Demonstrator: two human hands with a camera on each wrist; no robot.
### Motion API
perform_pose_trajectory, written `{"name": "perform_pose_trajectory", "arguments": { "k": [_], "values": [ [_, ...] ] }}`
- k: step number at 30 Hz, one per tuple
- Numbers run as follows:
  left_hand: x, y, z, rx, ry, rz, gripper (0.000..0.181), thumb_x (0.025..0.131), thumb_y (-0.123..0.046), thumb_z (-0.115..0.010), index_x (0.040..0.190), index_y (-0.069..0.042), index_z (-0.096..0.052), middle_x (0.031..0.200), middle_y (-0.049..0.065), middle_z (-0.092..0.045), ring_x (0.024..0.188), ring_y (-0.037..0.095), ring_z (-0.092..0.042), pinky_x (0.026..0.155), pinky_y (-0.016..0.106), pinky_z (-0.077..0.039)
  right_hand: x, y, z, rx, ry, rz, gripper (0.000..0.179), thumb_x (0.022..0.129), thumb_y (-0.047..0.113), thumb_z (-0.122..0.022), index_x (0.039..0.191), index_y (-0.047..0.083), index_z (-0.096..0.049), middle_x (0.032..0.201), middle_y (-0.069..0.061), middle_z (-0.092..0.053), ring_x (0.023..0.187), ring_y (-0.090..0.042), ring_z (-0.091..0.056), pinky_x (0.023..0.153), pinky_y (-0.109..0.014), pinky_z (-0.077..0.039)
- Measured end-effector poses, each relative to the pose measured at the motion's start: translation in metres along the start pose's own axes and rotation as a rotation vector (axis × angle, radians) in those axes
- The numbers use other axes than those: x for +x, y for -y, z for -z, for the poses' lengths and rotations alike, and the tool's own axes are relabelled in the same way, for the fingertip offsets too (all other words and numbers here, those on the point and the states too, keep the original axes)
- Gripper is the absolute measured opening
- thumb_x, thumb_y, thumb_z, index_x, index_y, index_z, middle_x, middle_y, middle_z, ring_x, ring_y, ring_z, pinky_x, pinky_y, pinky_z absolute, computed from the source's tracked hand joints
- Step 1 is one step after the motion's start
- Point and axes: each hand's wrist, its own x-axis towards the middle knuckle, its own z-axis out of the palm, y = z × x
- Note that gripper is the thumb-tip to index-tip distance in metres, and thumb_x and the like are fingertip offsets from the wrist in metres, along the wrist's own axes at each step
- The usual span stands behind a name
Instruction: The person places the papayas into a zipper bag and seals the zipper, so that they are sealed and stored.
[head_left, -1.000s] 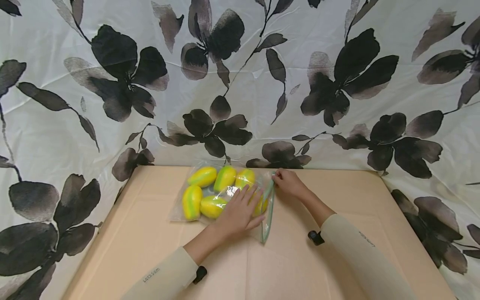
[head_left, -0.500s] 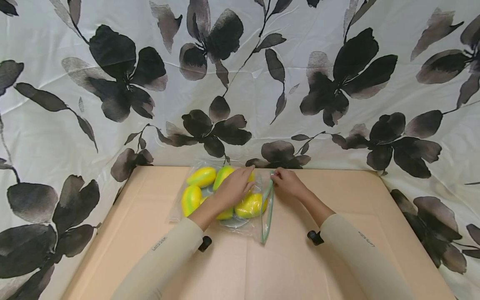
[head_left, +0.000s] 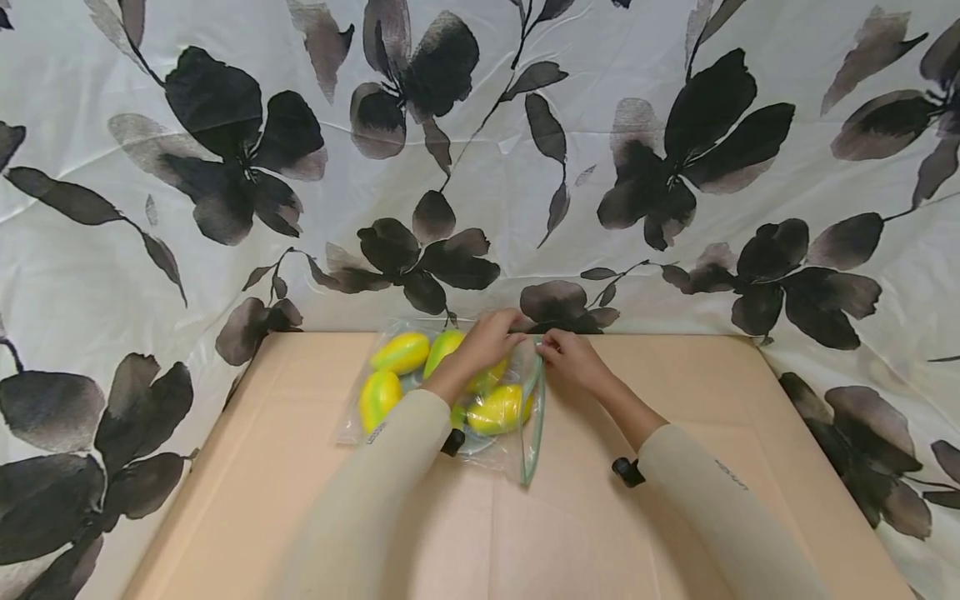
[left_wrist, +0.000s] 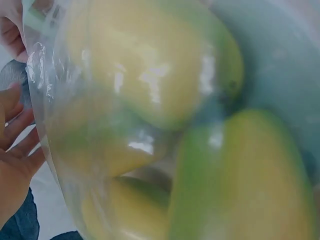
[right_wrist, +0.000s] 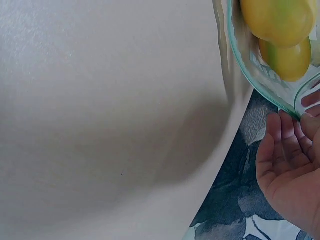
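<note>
A clear zip bag (head_left: 360,433) with a green zip edge holds several yellow-green mangoes (head_left: 401,353) and a pale plate (head_left: 476,446) beneath them. My right hand (head_left: 573,360) pinches the far corner of the bag at the zip, between thumb and fingertips in the right wrist view. Over the mangoes reaches my left hand (head_left: 482,343), at the bag's far side close to the right hand. Its fingers (left_wrist: 22,140) are spread and fairly straight beside the bag's edge in the left wrist view. My left forearm hides part of the bag and some mangoes.
Under the bag lies a tan board (head_left: 637,542), whose far edge runs just beyond both hands. A white cloth (head_left: 540,167) with dark flowers hangs behind it and spreads at both sides. Each wrist wears a small black camera (head_left: 628,472).
My left hand has moved from pressing the mangoes at the near right to the bag's far side, beside the right hand. The right hand keeps hold of the zip corner.
</note>
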Motion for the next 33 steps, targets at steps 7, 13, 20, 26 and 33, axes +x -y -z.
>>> {"name": "perform_pose_trajectory", "arguments": {
  "k": [7, 13, 20, 26, 33],
  "values": [
    [0.012, 0.0, -0.008, -0.021, 0.045, -0.037, 0.025, 0.102, -0.016, -0.066, 0.122, -0.003, -0.072, 0.121, 0.01, -0.074, 0.114, 0.024, -0.068, 0.102, 0.037, -0.054, 0.0, 0.004, 0.001, -0.014, -0.018, 0.038, 0.019, 0.103, 0.021, -0.064, 0.095, 0.004, -0.068, 0.078, -0.007, -0.066, 0.071, -0.017, -0.057, 0.069, -0.03, -0.048],
    [0.016, 0.001, -0.014, -0.023, 0.057, -0.07, 0.012, 0.102, -0.012, -0.065, 0.1, -0.005, -0.074, 0.095, 0.008, -0.071, 0.086, 0.02, -0.061, 0.08, 0.03, -0.053, 0.001, 0.004, 0.001, -0.007, -0.013, 0.05, 0.021, 0.104, 0.022, -0.062, 0.097, 0.003, -0.069, 0.081, -0.008, -0.07, 0.071, -0.016, -0.06, 0.066, -0.028, -0.048],
    [0.017, 0.001, -0.019, -0.028, 0.059, -0.069, 0.009, 0.102, -0.012, -0.064, 0.096, -0.008, -0.069, 0.091, 0.005, -0.064, 0.083, 0.017, -0.055, 0.075, 0.026, -0.048, -0.001, 0.001, 0.002, -0.007, -0.012, 0.058, 0.018, 0.103, 0.02, -0.063, 0.098, 0.005, -0.07, 0.083, -0.006, -0.071, 0.076, -0.018, -0.062, 0.071, -0.031, -0.051],
    [0.016, 0.001, -0.018, -0.054, 0.068, -0.045, 0.007, 0.103, -0.013, -0.062, 0.101, -0.008, -0.066, 0.093, 0.006, -0.061, 0.088, 0.02, -0.055, 0.079, 0.029, -0.048, -0.004, 0.0, 0.001, -0.022, 0.003, 0.085, 0.016, 0.101, 0.018, -0.065, 0.094, 0.006, -0.071, 0.078, -0.003, -0.068, 0.073, -0.017, -0.059, 0.07, -0.031, -0.049],
    [0.019, 0.004, -0.016, -0.03, 0.057, -0.022, 0.007, 0.104, -0.014, -0.061, 0.105, -0.008, -0.064, 0.098, 0.006, -0.061, 0.094, 0.021, -0.056, 0.092, 0.033, -0.052, -0.011, 0.003, 0.0, -0.007, 0.097, 0.029, 0.018, 0.102, 0.023, -0.061, 0.093, 0.009, -0.069, 0.074, -0.006, -0.069, 0.067, -0.015, -0.055, 0.067, -0.029, -0.046]
  ]
}}
